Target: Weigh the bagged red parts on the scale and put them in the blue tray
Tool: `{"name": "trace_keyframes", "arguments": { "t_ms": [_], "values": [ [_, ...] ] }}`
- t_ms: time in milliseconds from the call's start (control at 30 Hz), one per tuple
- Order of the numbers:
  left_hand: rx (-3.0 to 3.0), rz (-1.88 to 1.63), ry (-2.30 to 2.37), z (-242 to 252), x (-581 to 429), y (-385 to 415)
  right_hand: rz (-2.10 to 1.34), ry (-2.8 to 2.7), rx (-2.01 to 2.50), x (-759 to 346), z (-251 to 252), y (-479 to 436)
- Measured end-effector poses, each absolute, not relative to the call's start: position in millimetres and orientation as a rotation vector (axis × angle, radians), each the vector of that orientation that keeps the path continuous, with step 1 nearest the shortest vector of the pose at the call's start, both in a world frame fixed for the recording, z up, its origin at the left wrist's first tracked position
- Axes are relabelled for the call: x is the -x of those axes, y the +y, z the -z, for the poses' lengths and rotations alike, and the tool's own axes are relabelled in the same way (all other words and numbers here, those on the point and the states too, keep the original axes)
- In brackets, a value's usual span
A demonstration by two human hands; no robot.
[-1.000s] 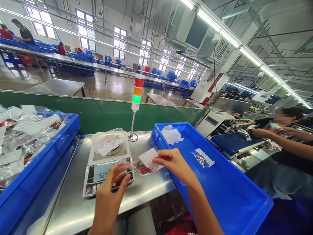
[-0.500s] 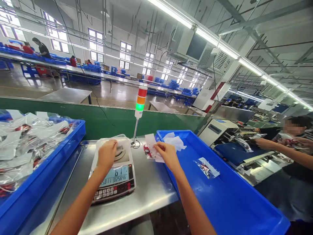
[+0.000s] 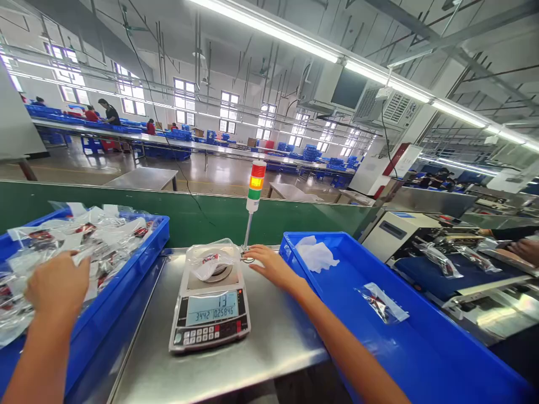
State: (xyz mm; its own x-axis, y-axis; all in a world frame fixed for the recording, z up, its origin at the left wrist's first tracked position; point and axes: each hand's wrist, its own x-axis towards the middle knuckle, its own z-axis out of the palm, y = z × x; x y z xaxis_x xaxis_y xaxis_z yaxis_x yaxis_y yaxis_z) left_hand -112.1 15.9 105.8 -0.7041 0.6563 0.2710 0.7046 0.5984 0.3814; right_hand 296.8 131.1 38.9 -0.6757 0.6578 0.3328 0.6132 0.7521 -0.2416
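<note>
My left hand (image 3: 59, 286) is over the bags in the left blue bin, its fingers curled around the edge of a clear plastic bag with white paper (image 3: 80, 259). My right hand (image 3: 273, 266) reaches from the right to the back right corner of the digital scale (image 3: 210, 303), fingers stretched out and holding nothing. On the scale's pan lies a clear bag with white paper and small red parts (image 3: 213, 264). The display (image 3: 213, 307) reads 13 on its upper line. Behind the scale stands a signal lamp (image 3: 256, 185) with its amber section lit.
At left, a blue bin (image 3: 158, 238) is heaped with similar bags. The blue tray (image 3: 357, 348) at right has crumpled white plastic (image 3: 315, 255) and one packed bag (image 3: 383, 303). Further right, bags lie on a machine's belt (image 3: 425, 275), near a co-worker's hand (image 3: 526, 247).
My left hand has gone from the scale to the left bin. My right hand has let go of its bag and moved towards the scale. The lamp has turned from green to amber; 61 became 13.
</note>
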Motion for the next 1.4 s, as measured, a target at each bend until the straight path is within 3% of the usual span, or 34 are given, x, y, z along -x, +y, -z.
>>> {"name": "trace_keyframes", "arguments": {
  "t_ms": [100,167,300,467,600,733,933,1167,1300,1400],
  "values": [
    [1.240,0.634,-2.727,-83.4,106.2,4.3,-0.047,-2.237,1.550,-402.2,-37.5,122.7],
    [1.270,0.780,-2.744,-69.5,90.0,-5.2,0.069,-1.924,2.052,-477.5,-23.3,110.0],
    [1.336,1.152,-2.791,-45.2,48.4,-28.7,0.087,-1.325,2.634,-609.4,44.3,68.0],
    [1.240,1.447,-2.822,-14.1,23.0,-46.6,-0.177,-1.063,2.824,-698.0,133.8,33.9],
    [1.224,1.422,-2.803,6.4,26.5,-50.9,-0.125,-1.021,2.764,-701.6,156.2,32.6],
    [1.289,1.452,-2.713,10.8,24.4,-49.4,0.070,-1.006,2.646,-688.0,155.9,39.8],
    [1.514,1.567,-2.469,11.5,2.0,-41.2,-0.027,-1.236,2.679,-666.4,139.3,47.6],
    [1.864,1.372,-2.196,23.8,-6.9,-10.6,-0.250,-1.563,2.773,-661.8,84.7,46.9],
    [2.257,1.263,-1.839,14.8,-11.0,35.0,-0.369,-1.427,2.480,-654.3,38.7,29.3],
    [2.357,1.372,-1.818,4.0,-18.2,71.0,-0.517,-1.364,2.048,-600.1,-7.7,16.9]
  ]
}}
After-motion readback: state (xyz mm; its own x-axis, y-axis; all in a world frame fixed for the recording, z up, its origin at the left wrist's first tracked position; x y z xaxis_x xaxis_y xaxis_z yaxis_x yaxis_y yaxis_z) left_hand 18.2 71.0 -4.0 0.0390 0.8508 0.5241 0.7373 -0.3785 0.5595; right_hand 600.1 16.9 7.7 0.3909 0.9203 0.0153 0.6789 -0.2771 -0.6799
